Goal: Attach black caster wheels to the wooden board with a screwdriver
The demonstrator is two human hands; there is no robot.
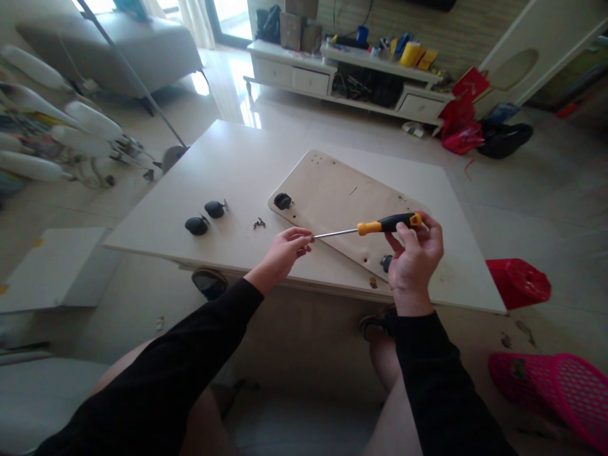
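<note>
A screwdriver with a yellow and black handle lies level in my right hand, its fingers closed round the handle's end. My left hand pinches at the tip of the metal shaft; whether a screw is there too is too small to tell. Below the tool rests a pale board with rounded corners. One black caster sits at its left corner, and another caster is at the near edge, partly behind my right hand. Two loose casters and a small pile of screws lie to the left.
Everything rests on a white table. A small brown piece lies near its front edge. A red stool or bucket stands at the right, with a pink basket below. A white cabinet is beyond.
</note>
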